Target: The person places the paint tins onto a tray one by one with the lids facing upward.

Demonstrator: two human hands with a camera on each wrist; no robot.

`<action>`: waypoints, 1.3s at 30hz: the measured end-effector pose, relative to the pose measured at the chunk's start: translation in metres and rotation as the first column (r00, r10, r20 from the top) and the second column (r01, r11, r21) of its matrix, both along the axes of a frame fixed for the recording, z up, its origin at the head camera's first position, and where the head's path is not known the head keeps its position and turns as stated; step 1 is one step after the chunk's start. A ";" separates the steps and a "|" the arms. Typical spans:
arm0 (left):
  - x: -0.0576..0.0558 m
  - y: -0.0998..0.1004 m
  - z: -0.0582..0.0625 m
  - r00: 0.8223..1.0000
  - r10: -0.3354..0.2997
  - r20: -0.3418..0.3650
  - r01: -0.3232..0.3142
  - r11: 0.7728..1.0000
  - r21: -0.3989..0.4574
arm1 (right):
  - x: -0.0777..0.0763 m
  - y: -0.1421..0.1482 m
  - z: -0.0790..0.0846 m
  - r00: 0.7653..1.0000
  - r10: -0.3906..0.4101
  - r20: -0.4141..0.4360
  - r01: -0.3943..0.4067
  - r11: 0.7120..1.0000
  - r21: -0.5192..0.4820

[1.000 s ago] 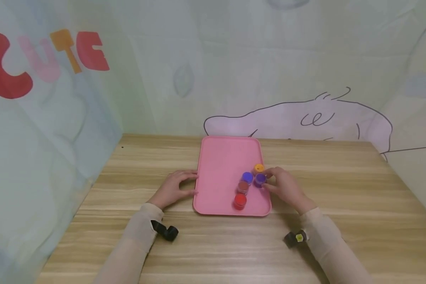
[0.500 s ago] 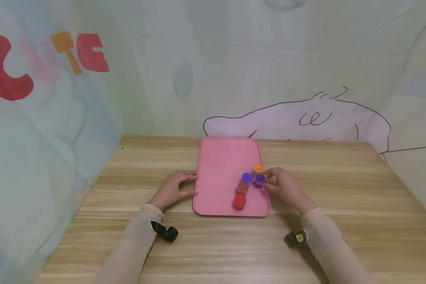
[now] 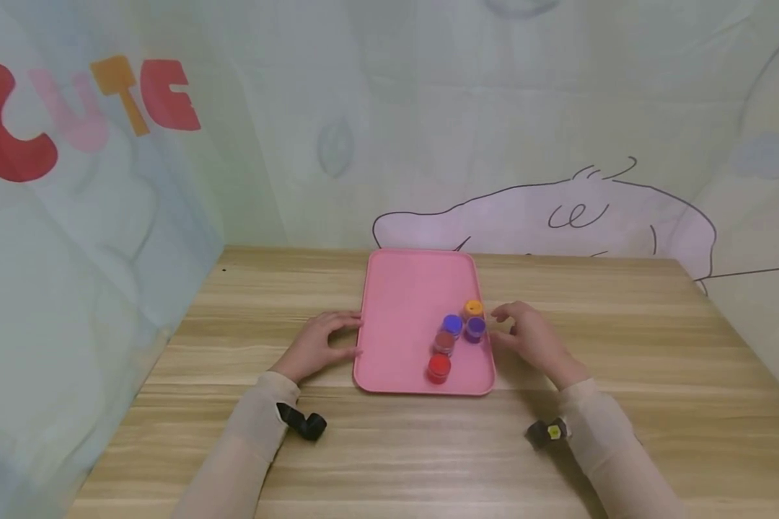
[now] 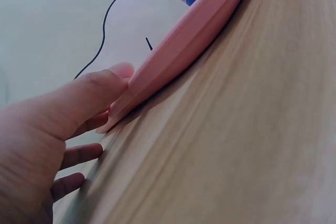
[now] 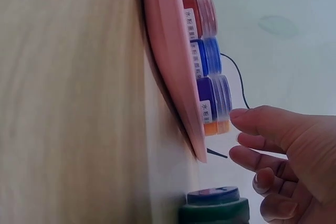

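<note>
A pink tray [image 3: 396, 303] lies on the table. Small paint jars stand on its right part: red [image 3: 438, 367], brown-red [image 3: 444, 343], blue [image 3: 452, 326], purple [image 3: 475, 329] and orange [image 3: 473, 310]. My left hand [image 3: 318, 346] rests at the tray's left edge, fingers spread. In the left wrist view, the thumb [image 4: 122, 71] touches the rim. Just off the tray's right edge is my right hand [image 3: 529, 339], holding nothing, with loosely bent fingers. The purple jar [image 5: 214, 98] is nearest to it in the right wrist view.
A wooden table [image 3: 389, 454] bears the tray. Behind it hangs a printed cloth backdrop [image 3: 285, 144]. A round green and blue object [image 5: 212, 205] shows at the bottom of the right wrist view. Black wrist cameras sit on both sleeves.
My right hand has let go of the purple jar and drawn back a little to the right, past the tray's edge. The left hand and the jars stay in place.
</note>
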State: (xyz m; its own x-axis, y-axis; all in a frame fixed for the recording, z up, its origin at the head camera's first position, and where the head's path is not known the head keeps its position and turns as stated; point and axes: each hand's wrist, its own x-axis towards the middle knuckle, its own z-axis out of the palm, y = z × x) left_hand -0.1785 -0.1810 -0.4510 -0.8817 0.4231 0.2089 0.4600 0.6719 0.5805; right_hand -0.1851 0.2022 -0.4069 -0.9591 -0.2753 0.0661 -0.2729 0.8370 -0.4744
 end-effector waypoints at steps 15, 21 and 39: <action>-0.001 0.000 -0.001 1.000 -0.003 0.005 0.003 1.000 -0.001 | -0.004 0.021 0.005 0.997 0.027 -0.071 -0.024 0.999 0.045; -0.001 -0.001 0.000 1.000 -0.004 0.010 0.004 1.000 0.002 | -0.004 0.029 0.008 0.997 0.042 -0.061 -0.037 0.995 0.091; -0.002 -0.001 -0.001 1.000 -0.004 0.015 0.004 1.000 0.007 | -0.005 0.039 0.010 0.998 0.067 -0.012 -0.065 0.988 0.143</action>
